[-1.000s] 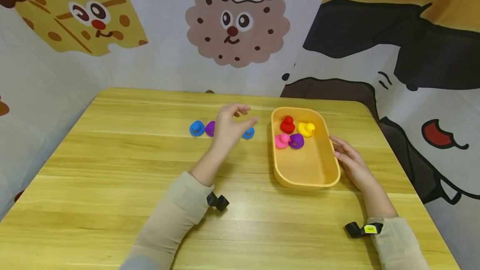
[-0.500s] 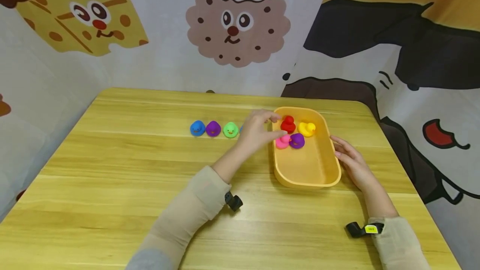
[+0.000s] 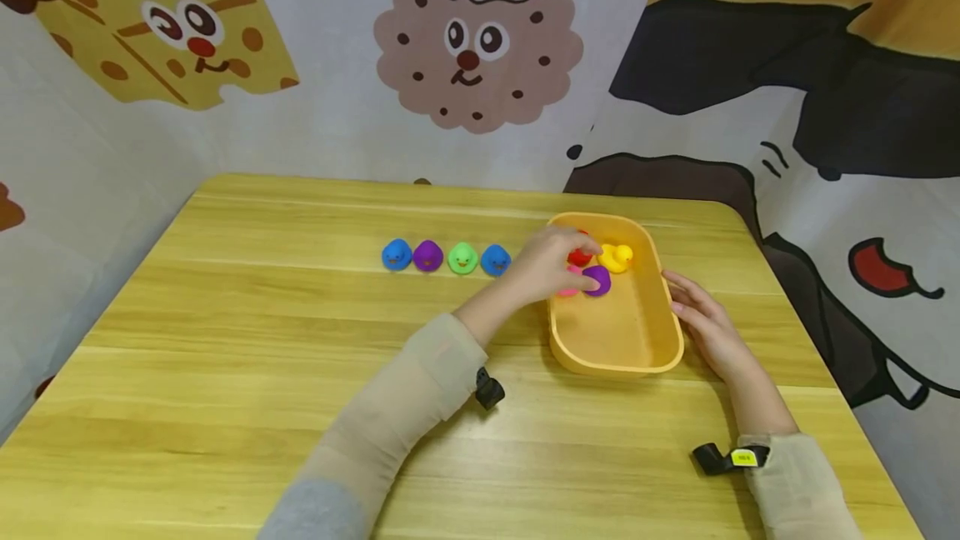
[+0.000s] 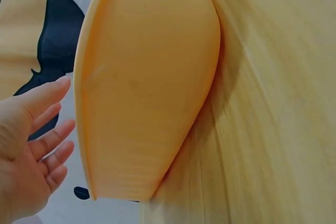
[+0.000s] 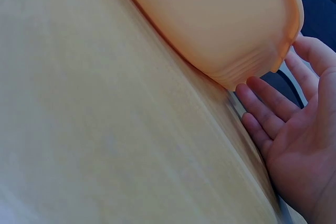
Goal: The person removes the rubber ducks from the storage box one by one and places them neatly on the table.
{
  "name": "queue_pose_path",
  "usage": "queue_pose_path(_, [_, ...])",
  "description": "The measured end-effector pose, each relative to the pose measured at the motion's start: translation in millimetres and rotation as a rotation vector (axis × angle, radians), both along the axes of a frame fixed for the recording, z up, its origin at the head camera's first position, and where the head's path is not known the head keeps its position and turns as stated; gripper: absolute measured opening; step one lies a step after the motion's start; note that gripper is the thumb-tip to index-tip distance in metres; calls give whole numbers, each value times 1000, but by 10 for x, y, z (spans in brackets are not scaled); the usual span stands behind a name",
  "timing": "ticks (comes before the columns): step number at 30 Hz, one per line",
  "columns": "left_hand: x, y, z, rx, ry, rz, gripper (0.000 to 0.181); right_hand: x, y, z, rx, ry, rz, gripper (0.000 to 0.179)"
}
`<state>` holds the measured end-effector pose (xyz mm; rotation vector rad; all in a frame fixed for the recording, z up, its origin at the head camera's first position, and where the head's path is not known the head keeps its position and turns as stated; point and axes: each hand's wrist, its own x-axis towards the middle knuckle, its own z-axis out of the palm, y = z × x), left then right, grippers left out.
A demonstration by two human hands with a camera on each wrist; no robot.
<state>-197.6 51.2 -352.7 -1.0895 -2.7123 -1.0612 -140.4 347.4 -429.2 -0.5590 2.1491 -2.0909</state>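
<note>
My left hand (image 3: pixel 546 265) reaches over the left rim of a yellow-orange plastic tub (image 3: pixel 617 372), thumb and fingers apart with nothing between them. Just below its fingertips lies a purple rubber duck (image 3: pixel 597 281); whether they touch it cannot be told. A red duck (image 3: pixel 582 257) and a pink duck (image 3: pixel 567 291) are partly hidden by this hand, and a yellow duck (image 3: pixel 617 258) sits behind the purple one. Against the tub's right side rests my right hand (image 3: pixel 708 327). In the right wrist view its loosely extended fingers (image 5: pixel 270 100) are at the tub wall (image 5: pixel 210 19).
Left of the tub, a row on the wooden table (image 3: pixel 225 357) holds a blue duck (image 3: pixel 397 255), a purple duck (image 3: pixel 428 256), a green duck (image 3: pixel 462 257) and another blue duck (image 3: pixel 496 260). A cartoon-printed cloth (image 3: pixel 322 140) hangs behind the table.
My left hand has moved right from above the duck row to over the tub, uncovering the green duck and the right-hand blue duck. My right hand and the tub have stayed put.
</note>
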Motion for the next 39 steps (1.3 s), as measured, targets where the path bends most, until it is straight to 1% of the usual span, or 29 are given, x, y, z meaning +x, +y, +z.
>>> queue_pose_path(4, [-57,69,2,-51,-43,-60,45,-1,-2,-1,-6,5,7,45])
queue_pose_path(6, [-102,104,-9,-68,-70,-98,46,-2,-3,-1,-8,4,10,45])
queue_pose_path(10, [-204,172,-32,-115,-101,-170,48,-5,-7,4,-11,3,11,45])
queue_pose_path(14, [-281,223,-48,-159,-141,-203,48,-6,-9,12,-17,4,12,45])
queue_pose_path(18, [-330,255,-68,-199,-178,-226,46,-2,-11,15,-16,2,11,45])
queue_pose_path(24, [-372,266,-81,-210,-241,-228,44,1,-13,15,-11,1,7,45])
queue_pose_path(27, [-376,270,-71,-231,-247,-231,42,2,-11,14,-11,2,7,45])
queue_pose_path(32, [-382,294,-70,-259,-258,-208,39,3,-4,11,-23,0,12,46])
queue_pose_path(34, [-384,307,-81,-275,-249,-186,38,4,-3,10,-24,-1,13,45])
queue_pose_path(39, [-358,342,-118,-369,-175,-100,36,4,-3,3,-23,-3,15,46])
